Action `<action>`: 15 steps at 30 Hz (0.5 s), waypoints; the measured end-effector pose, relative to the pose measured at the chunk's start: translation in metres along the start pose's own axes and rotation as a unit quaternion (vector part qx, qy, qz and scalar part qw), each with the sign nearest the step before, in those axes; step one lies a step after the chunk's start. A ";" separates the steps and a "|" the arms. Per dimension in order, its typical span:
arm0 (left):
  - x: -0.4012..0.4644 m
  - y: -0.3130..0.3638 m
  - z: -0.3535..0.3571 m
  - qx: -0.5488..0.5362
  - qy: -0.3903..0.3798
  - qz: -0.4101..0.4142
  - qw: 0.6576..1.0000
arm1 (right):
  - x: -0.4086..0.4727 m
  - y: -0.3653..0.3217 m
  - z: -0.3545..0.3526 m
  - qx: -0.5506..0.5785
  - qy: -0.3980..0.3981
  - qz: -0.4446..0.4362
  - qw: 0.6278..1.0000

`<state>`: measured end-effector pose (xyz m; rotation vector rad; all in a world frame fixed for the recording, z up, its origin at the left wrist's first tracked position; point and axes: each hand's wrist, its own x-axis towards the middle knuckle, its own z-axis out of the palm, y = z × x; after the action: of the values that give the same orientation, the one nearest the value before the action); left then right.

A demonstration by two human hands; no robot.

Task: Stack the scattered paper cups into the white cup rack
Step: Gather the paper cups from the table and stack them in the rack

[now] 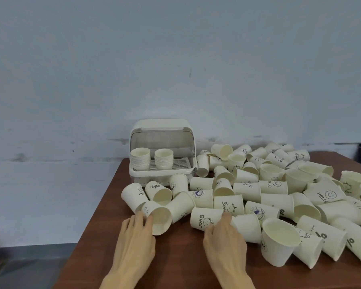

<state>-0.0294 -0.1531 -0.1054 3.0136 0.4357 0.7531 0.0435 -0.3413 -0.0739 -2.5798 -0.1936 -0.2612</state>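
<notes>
- Left hand (137, 232): fingers curled round a paper cup lying on its side (157, 220), mouth toward the camera.
- Right hand (224, 236): thumb and fingers clamped on the rim end of a "Bear" cup (205, 219), also on its side.
- White cup rack (162, 151): lid raised, at the far edge of the brown table (104, 215); two upright stacks of cups (152, 161) inside.
- Scattered cups (279, 195): heaped to the right of the rack.

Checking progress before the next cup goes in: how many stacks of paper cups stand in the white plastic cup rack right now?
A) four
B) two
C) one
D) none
B: two stacks of cream paper cups stand side by side on the grid shelf of the white plastic cup rack.
</notes>
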 end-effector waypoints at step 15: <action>-0.010 0.014 -0.021 -0.038 0.045 0.006 0.998 | 0.005 -0.003 0.010 0.046 0.001 -0.024 0.999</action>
<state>-0.0440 -0.1703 -0.0903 2.9238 0.3818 0.8880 0.0491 -0.3329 -0.0796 -2.4850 -0.2623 -0.2665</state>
